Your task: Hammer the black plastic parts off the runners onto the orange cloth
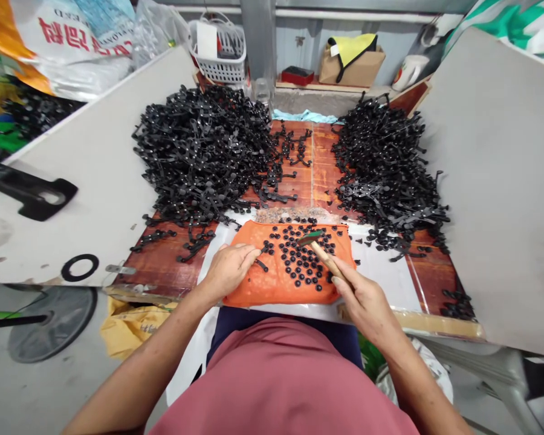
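Note:
An orange cloth (pixel 272 291) lies across the near side of the work table, with many small round black caps (pixel 299 261) spread over its middle and right. My left hand (pixel 230 269) rests on the cloth's left part, thumb and fingers pinched on a small black strip with round ends (pixel 262 264), partly covered by the fingertips. My right hand (pixel 365 302) is wrapped round the wooden handle of a small hammer (pixel 327 260). Its greenish head (pixel 310 238) hangs over the caps, pointing left.
Large heaps of black strips stand at the left (pixel 204 151) and right (pixel 385 169) of the table. Pale boards (pixel 72 199) flank both sides. At the back are a grey basket (pixel 220 60), a cardboard box (pixel 358 66) and a white mug (pixel 410 72).

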Demonstrator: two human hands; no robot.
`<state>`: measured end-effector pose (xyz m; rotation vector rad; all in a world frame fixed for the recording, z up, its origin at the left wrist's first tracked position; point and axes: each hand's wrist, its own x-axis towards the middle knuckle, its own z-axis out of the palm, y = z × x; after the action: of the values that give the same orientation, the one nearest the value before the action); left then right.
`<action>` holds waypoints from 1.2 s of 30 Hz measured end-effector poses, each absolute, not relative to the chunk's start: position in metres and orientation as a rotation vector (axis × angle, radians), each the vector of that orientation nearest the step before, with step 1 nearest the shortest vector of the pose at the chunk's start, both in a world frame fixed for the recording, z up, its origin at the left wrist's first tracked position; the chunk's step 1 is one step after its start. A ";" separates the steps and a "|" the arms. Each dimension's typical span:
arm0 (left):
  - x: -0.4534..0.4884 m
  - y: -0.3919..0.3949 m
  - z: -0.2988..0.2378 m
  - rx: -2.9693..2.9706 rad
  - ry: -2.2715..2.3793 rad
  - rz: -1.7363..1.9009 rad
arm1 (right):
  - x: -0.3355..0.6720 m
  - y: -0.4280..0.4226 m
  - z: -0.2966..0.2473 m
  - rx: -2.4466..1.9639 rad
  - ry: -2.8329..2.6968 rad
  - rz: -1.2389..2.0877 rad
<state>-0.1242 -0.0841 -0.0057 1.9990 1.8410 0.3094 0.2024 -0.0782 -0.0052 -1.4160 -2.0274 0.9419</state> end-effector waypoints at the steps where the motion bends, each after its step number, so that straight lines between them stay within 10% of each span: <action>1: -0.124 -0.085 -0.007 1.993 1.830 0.313 | 0.203 -0.079 -0.006 -1.419 -2.039 0.944; 36: -0.128 -0.060 -0.003 1.960 1.962 0.158 | 0.194 -0.067 0.008 -1.488 -2.325 0.765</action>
<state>-0.1284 -0.0598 -0.0032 1.9605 1.9620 0.1575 0.1942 -0.0666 0.0076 -1.4881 -2.3253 0.7652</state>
